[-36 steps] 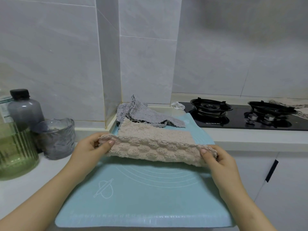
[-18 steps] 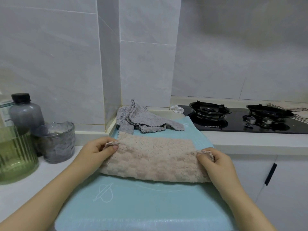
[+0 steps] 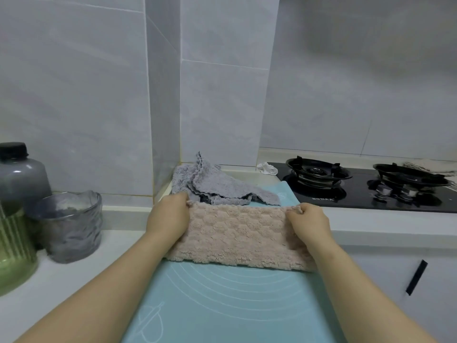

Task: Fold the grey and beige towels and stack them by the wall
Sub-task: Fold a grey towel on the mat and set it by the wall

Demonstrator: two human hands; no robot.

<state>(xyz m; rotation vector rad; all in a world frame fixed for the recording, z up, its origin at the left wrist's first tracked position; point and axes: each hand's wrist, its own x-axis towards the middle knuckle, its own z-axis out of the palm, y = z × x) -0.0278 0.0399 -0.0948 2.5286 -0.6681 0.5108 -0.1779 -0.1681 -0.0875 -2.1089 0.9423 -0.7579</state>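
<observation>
Left hand (image 3: 168, 216) and right hand (image 3: 309, 222) each pinch a far corner of the folded fluffy beige towel (image 3: 237, 237) mid light-blue silicone mat (image 3: 222, 305); crumpled grey towel (image 3: 212, 185) at mat's far-left corner.

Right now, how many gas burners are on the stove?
2. The left burner sits at the hob's left end beside the blue mat; the right burner is near the frame's right edge, where more may be cut off.
</observation>
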